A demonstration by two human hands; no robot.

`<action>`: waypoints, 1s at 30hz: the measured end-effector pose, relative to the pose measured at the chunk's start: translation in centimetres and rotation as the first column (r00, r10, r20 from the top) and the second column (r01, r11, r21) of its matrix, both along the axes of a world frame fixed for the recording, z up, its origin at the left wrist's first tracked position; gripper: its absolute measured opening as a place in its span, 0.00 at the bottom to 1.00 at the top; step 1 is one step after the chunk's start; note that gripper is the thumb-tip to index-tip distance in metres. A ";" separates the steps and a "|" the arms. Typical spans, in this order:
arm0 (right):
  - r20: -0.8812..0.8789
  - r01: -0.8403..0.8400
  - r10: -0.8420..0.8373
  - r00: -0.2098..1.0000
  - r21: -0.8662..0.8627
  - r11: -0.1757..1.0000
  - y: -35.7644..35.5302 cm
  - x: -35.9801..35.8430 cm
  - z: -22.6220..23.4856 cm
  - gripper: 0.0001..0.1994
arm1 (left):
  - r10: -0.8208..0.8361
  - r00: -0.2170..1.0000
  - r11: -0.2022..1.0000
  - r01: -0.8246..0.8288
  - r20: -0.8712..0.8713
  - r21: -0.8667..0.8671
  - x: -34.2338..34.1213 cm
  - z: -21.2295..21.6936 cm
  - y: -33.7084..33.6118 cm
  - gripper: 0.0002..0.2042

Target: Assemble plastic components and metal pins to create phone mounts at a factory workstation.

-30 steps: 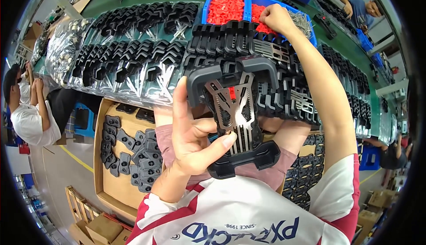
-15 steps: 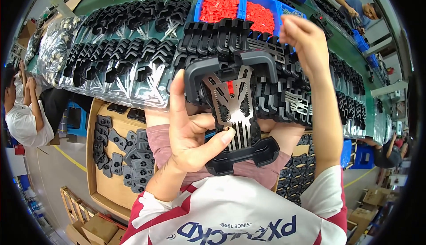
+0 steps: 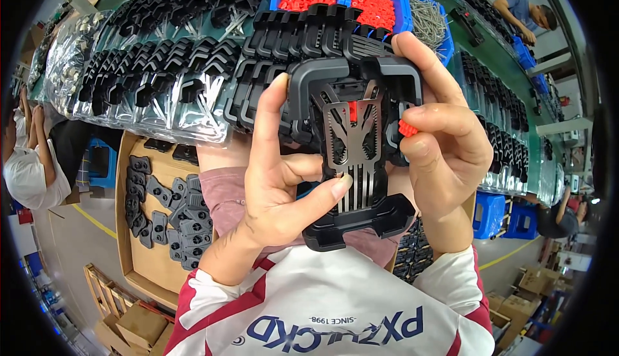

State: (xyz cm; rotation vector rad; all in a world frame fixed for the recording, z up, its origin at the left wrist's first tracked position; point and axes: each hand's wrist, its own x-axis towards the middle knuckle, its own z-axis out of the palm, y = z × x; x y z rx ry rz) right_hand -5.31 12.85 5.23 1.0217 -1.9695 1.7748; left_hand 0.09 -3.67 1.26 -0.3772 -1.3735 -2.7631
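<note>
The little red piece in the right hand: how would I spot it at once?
Find the big black holder in the middle, then the right hand beside it. The little red piece is pinched in that hand. Loose red pieces lie heaped in blue bins, and a red tab sits within the holder; only this one is pinched.

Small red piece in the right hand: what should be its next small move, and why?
Perhaps ease the small red piece toward the black holder, because the right hand pinches it beside the holder while the left hand grips the holder.
</note>
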 end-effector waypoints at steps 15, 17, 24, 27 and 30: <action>-0.488 0.275 -0.034 0.872 0.432 0.859 -0.7 -0.2 1.3 0.06 | -0.030 0.994 0.998 0.023 -0.106 -0.063 -0.1 -0.4 -0.3 0.49; -0.503 0.280 -0.028 0.864 0.433 0.857 -0.7 -0.4 1.2 0.06 | -0.022 0.992 0.996 0.011 -0.122 -0.092 -0.2 -0.8 -0.4 0.48; -0.420 0.185 0.018 0.907 0.437 0.881 -0.1 -0.5 1.3 0.10 | -0.099 0.973 0.977 0.056 -0.208 -0.204 -0.5 -1.4 -0.9 0.52; -0.420 0.205 0.002 0.907 0.446 0.871 -0.2 -0.4 1.5 0.11 | -0.068 0.968 0.975 0.014 -0.241 -0.220 -0.5 -1.3 -0.9 0.52; -0.436 0.250 -0.009 0.900 0.497 0.831 -0.3 -0.4 1.7 0.11 | -0.035 0.975 0.971 -0.018 -0.219 -0.238 -0.5 -1.2 -0.8 0.48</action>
